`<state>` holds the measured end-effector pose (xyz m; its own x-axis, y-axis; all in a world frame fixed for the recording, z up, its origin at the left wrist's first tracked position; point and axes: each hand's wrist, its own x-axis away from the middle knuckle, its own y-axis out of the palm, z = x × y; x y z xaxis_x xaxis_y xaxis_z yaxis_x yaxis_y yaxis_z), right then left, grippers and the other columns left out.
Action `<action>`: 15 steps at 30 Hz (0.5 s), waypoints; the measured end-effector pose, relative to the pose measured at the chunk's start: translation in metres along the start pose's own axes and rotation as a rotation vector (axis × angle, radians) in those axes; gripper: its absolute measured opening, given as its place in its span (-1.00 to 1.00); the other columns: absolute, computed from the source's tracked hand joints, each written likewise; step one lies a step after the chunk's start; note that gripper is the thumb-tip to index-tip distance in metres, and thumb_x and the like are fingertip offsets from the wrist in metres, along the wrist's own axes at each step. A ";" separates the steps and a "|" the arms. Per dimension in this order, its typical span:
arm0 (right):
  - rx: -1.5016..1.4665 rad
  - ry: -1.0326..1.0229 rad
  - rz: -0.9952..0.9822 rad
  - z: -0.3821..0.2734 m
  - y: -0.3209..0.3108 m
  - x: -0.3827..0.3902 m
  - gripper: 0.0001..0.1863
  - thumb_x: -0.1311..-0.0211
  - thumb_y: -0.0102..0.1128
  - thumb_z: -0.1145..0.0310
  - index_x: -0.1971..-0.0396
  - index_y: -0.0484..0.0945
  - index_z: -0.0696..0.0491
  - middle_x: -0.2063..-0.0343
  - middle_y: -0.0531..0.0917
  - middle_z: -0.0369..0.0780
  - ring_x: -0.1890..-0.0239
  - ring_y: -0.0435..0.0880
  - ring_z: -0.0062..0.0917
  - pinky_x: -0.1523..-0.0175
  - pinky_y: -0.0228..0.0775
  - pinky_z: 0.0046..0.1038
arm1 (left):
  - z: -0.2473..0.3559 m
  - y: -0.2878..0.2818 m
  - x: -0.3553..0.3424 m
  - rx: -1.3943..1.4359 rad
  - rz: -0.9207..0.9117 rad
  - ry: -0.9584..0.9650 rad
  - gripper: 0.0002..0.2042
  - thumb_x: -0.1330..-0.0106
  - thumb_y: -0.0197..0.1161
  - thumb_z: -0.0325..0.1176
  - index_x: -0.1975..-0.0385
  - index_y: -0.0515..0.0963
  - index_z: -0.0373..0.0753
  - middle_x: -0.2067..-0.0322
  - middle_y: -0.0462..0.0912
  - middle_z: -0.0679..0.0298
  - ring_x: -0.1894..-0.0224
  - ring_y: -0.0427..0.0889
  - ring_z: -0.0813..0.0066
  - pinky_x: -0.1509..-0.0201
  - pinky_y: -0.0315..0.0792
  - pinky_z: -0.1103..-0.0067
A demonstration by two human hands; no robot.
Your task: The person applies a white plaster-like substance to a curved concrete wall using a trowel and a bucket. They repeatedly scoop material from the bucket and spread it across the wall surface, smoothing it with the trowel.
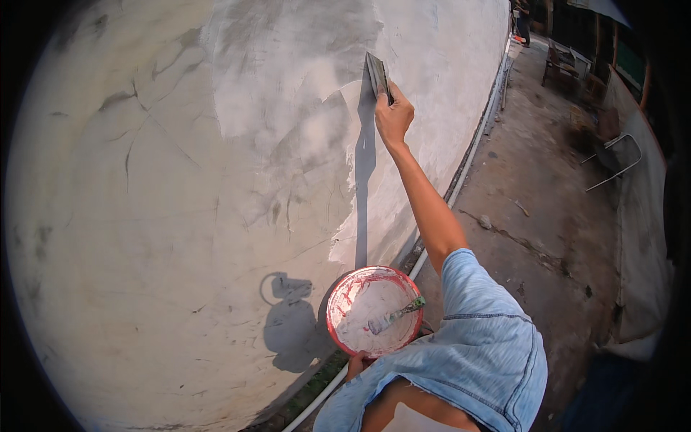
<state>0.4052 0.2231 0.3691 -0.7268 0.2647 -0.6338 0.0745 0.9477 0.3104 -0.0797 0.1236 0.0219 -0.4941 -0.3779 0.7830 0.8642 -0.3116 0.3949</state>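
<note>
My right hand (395,115) is closed round the handle of a plastering trowel (375,73), its arm stretched far up along the wall (165,216). The trowel's blade stands edge-on at the wall, over a patch of smeared pale plaster (417,43). Low in the middle, my left hand (355,366) grips the near rim of a round red bucket (330,311); most of its fingers are hidden beneath it. Whitish plaster coats the bucket's inside. A putty knife (407,309) with a greenish handle lies in it, blade smeared with plaster.
Fine cracks and dark stains mark the bare wall on the left. A white pipe (466,164) runs along the wall's foot. To the right lies a dirt-stained concrete floor (533,194) with a metal-framed object (625,164) and a chair (561,63). Far off stands another person (523,25).
</note>
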 end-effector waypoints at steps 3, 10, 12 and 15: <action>-0.091 -0.257 -0.066 -0.025 0.010 0.052 -0.58 -0.11 0.13 0.63 0.00 0.63 0.05 0.15 0.72 -0.09 0.46 0.67 -0.65 0.32 0.45 -0.60 | -0.003 -0.001 -0.008 -0.001 0.004 0.000 -0.53 -0.16 0.04 -0.43 -0.09 0.33 -0.50 0.05 0.58 -0.09 0.09 0.65 0.06 -0.05 0.56 0.28; -0.157 -0.524 -0.481 -0.091 -0.031 0.169 -0.26 0.30 0.21 0.71 -0.08 0.59 -0.02 -0.03 0.63 -0.09 0.09 0.72 -0.29 0.15 0.59 -0.48 | -0.003 -0.002 -0.011 0.002 -0.036 0.026 -0.55 -0.12 0.07 -0.41 -0.03 0.39 -0.49 0.09 0.61 -0.06 0.13 0.66 0.06 0.00 0.56 0.30; -0.267 -0.426 -0.563 -0.090 -0.046 0.155 -0.33 0.26 0.21 0.72 -0.03 0.62 0.01 0.04 0.67 -0.09 0.06 0.71 -0.27 0.08 0.59 -0.45 | -0.003 -0.019 -0.020 0.044 -0.086 0.038 -0.54 -0.13 0.06 -0.42 -0.06 0.36 -0.48 0.07 0.59 -0.06 0.09 0.64 0.06 -0.03 0.55 0.29; -0.229 -0.115 -0.185 -0.074 -0.034 0.092 -0.53 0.00 0.07 0.70 0.03 0.62 0.11 0.07 0.69 -0.12 0.12 0.73 -0.35 0.06 0.55 -0.51 | 0.000 -0.023 -0.011 0.072 -0.131 0.003 -0.50 -0.19 -0.01 -0.53 -0.19 0.22 -0.48 -0.03 0.52 -0.12 -0.01 0.61 0.04 -0.15 0.54 0.23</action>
<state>0.2853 0.2016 0.3524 -0.6310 0.1219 -0.7662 -0.2174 0.9202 0.3254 -0.0940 0.1346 0.0040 -0.6030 -0.3408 0.7213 0.7971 -0.2949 0.5270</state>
